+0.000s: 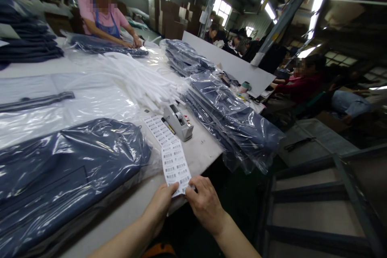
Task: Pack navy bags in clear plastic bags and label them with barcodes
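Note:
A long white strip of barcode stickers (172, 157) runs across the table toward me, its near end raised at the table edge. My left hand (161, 205) grips that end from the left, thumb on top of the sheet. At the right corner of the strip, my right hand (203, 201) has thumb and forefinger pinched together at a sticker; whether one is peeled off I cannot make out. A grey tape dispenser (178, 123) stands beside the strip, with a marker pen (168, 125) between them. To the left lies a dark blue garment in a clear plastic bag (75, 169).
Bagged dark garments (229, 109) are piled along the table's right edge. White strips (142, 76) lie heaped mid-table. Across the table a person in a pink shirt (105, 20) handles another bagged garment. A dark metal frame (314, 197) stands on the floor at right.

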`<state>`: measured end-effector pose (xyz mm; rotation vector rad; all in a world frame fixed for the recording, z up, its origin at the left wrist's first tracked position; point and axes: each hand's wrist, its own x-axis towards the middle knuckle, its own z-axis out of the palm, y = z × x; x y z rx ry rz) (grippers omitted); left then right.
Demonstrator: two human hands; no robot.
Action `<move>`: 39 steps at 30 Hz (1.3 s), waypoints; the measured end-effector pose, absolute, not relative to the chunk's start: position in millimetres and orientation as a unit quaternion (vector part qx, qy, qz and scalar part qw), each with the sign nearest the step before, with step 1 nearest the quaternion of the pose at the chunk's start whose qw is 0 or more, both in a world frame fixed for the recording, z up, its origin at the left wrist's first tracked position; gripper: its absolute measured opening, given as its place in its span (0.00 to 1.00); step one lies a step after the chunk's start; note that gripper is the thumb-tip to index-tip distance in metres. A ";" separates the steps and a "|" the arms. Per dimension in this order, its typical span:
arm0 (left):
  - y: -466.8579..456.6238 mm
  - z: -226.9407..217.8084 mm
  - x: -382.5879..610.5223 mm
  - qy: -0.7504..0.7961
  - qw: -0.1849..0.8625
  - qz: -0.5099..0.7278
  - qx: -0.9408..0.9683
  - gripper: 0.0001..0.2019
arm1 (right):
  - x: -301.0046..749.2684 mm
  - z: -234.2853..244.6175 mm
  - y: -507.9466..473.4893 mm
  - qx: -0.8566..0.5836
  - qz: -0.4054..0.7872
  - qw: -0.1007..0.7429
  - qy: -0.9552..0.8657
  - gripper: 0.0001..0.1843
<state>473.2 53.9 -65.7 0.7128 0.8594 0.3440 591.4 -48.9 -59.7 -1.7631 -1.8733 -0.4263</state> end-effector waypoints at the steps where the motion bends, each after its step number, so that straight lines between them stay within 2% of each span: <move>1: 52.4 -65.6 474.3 0.423 0.833 0.157 0.319 0.13 | 592.5 -61.3 -49.9 -0.648 -0.164 0.268 -0.693 0.04; 5: 50.1 -57.5 474.8 0.419 0.851 0.131 0.287 0.15 | 599.8 -63.7 -53.0 -0.641 -0.170 0.301 -0.685 0.04; 10: 58.6 -54.0 469.3 0.299 0.838 0.147 0.432 0.22 | 610.2 -54.9 -49.4 -0.704 0.002 0.345 -0.620 0.10; 17: 61.7 -50.6 471.8 0.348 0.808 0.125 0.458 0.18 | 611.3 -41.2 -44.4 -0.706 0.104 0.295 -0.636 0.13; 21: 56.4 -55.2 475.6 0.386 0.816 0.136 0.408 0.19 | 607.9 -42.4 -46.2 -0.691 0.008 0.271 -0.670 0.08; 25: 52.7 -61.5 474.4 0.394 0.864 0.120 0.289 0.25 | 609.8 -47.4 -50.4 -0.632 -0.117 0.320 -0.696 0.05; 29: 52.5 -60.7 471.6 0.376 0.895 0.083 0.224 0.32 | 616.1 -49.5 -49.7 -0.649 -0.118 0.358 -0.661 0.15; 32: 54.4 -58.4 473.2 0.387 0.897 0.063 0.205 0.31 | 620.4 -52.5 -50.3 -0.626 -0.134 0.374 -0.671 0.05; 34: 54.7 -59.9 475.3 0.396 0.893 0.058 0.206 0.30 | 622.9 -55.8 -57.1 -0.588 -0.182 0.375 -0.693 0.03; 36: 51.6 -67.3 476.1 0.407 0.880 0.072 0.234 0.29 | 627.0 -58.3 -70.0 -0.556 -0.229 0.361 -0.713 0.07; 39: 41.9 -92.2 474.8 0.411 0.830 0.094 0.365 0.27 | 643.1 -58.8 -86.3 -0.533 -0.239 0.373 -0.721 0.07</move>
